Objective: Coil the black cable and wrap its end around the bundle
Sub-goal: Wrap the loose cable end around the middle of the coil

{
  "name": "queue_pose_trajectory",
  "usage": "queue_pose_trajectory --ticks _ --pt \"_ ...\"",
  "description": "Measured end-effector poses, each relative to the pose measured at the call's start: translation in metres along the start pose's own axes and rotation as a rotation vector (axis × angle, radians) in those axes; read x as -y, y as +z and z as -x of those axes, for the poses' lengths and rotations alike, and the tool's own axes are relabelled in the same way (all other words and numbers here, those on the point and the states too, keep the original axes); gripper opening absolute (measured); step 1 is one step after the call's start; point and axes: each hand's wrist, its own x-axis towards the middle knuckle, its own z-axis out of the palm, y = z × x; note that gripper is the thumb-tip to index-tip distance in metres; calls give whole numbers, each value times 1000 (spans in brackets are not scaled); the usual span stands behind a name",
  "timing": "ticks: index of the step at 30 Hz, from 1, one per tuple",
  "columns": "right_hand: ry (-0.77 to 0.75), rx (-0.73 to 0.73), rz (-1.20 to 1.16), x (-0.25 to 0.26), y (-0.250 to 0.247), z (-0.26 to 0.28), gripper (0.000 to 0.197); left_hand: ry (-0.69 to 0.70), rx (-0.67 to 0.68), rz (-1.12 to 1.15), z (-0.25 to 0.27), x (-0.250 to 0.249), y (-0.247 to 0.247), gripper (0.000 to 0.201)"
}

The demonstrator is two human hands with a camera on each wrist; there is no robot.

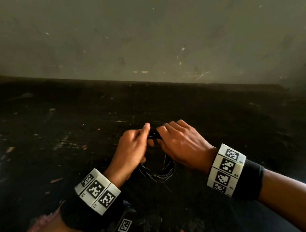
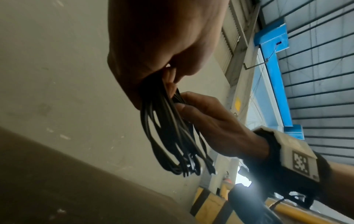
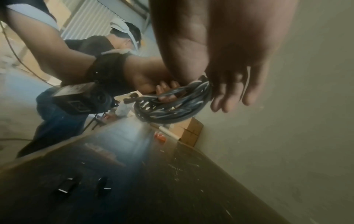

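Black, thin and limp, the cable (image 1: 158, 169) hangs coiled above the worktop (image 1: 54, 149). Left hand (image 1: 131, 150) and right hand (image 1: 181, 141) both pinch the bundle top; probably light, grip there.

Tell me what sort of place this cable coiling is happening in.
Probably a warehouse or industrial workshop. Both hands hold the coiled black cable over a dark, scuffed worktable against a bare wall. Behind stand a ribbed roller shutter, yellow-and-black hazard-striped barriers and stacked cardboard boxes.
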Motion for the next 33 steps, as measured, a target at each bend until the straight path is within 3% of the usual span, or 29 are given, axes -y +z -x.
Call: queue_pose_trajectory --ticks 6,9,14,18,22,25,30,33 --pt "41 109 -232 -22 -4 -5 27 -11 -73 79 -6 -7 19 39" --pt "-5 103 -218 -32 -1 -6 25 -54 -54 47 -7 -12 23 39" --pt "-151 170 -141 -41 3 -7 32 -56 -25 -309 -10 -23 17 41" --pt "-205 148 -135 -36 6 -15 35 23 -138 -556 -7 -22 28 50" --pt "-20 233 -461 -36 17 -12 27 30 -310 -493 -5 -7 33 47" --pt "32 307 -579 -31 31 -1 24 14 -358 -452 3 6 35 47" --pt "-65 327 -458 -10 59 28 32 -102 -321 -388 35 51 37 40" --pt "-157 325 -480 8 74 40 37 -92 -354 -389 53 78 34 32"
